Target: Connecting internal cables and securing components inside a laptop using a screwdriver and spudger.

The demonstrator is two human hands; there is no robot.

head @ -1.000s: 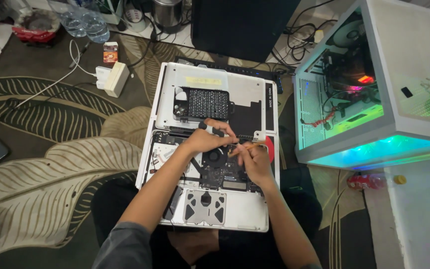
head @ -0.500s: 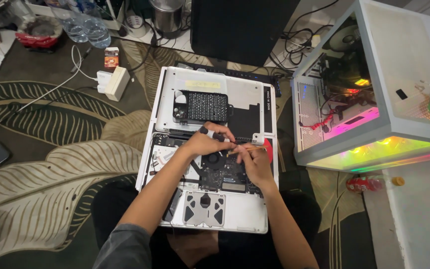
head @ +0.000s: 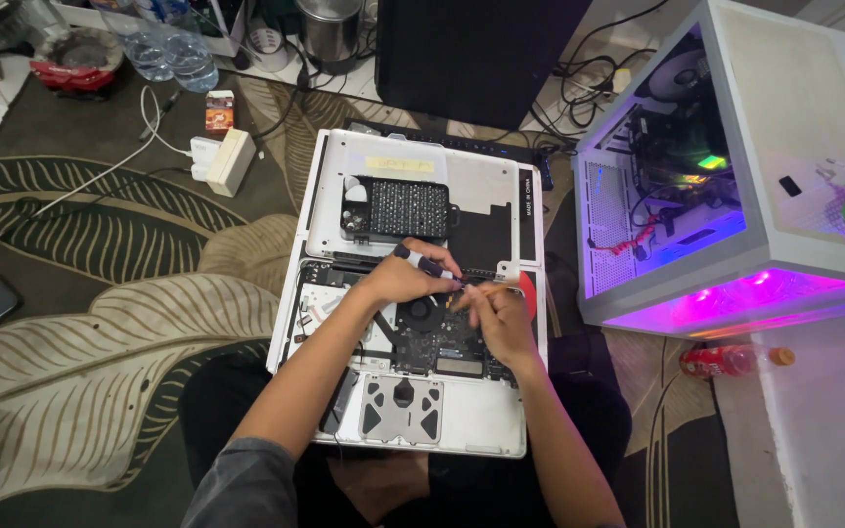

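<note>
Single head-worn view — looking steeply down from above the seated person, at arm's length, onto the opened silver laptop chassis [head: 422, 293] on the leaf-patterned carpet [head: 100, 323]; both forearms enter from the bottom edge.

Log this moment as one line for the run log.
left hand: holds screwdriver | right hand: fingertips by its tip | opened laptop: on lap, fan exposed | lit PC case: right

Desktop case [head: 735, 166] lighting shifts — green-cyan glow a second ago, now magenta-purple along its lower edge and blue inside. Left hand [head: 398, 279] with the screwdriver [head: 424, 264] sits slightly further right over the opened laptop [head: 422, 293]. Right hand [head: 496, 318] barely shifts — fingers close by the tool tip.
</note>
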